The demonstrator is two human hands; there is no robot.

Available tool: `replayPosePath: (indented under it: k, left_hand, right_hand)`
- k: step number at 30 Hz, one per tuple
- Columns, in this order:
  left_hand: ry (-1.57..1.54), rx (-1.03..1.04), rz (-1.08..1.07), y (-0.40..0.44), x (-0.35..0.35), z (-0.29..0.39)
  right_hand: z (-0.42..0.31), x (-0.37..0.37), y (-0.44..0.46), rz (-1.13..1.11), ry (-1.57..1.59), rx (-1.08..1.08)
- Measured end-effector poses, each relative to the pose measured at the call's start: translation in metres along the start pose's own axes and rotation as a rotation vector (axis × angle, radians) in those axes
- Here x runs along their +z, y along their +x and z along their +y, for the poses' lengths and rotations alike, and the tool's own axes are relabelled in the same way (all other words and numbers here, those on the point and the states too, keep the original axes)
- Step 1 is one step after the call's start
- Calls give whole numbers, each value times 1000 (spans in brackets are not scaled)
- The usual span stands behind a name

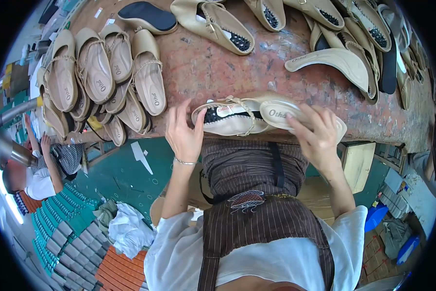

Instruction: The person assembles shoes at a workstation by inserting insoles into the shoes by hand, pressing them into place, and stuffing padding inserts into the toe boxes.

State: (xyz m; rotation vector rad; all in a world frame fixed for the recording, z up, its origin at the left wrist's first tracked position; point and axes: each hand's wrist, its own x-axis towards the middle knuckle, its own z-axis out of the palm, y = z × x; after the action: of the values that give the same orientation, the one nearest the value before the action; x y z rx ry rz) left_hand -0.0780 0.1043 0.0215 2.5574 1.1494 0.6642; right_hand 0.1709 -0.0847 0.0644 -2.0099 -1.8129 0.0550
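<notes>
A beige shoe (227,116) with a braided strap lies on its side near the front edge of the worn reddish table (203,72). Its black inner sole shows at the heel. My left hand (185,131) is at the shoe's heel end, thumb against the rim and fingers raised apart. My right hand (317,133) grips a beige insole (277,114) marked with lettering, thumb on top. The insole's heel end overlaps the front part of the shoe, and its other end sticks out to the right beyond my hand.
Finished-looking beige shoes (99,85) are piled at the left. More shoes (218,29) with dark inner soles lie along the back and right. A loose insole (332,63) rests by the right pile. Another person (43,169) is at the far left.
</notes>
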Motion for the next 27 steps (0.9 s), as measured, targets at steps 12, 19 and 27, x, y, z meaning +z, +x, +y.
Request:
replayPosePath:
  k: [12,19,27]
  left_hand:
    - [-716,-507,10,-36,27,-15]
    - [-741,-520,93,-32,35,-18]
    - [-777,-584,34,-26,37,-22]
  right_hand:
    - [-52,88,65,-32,448,-173]
    - [-59,98,74,-64,423,-142]
    - [-53,104,78,-144,296,-338]
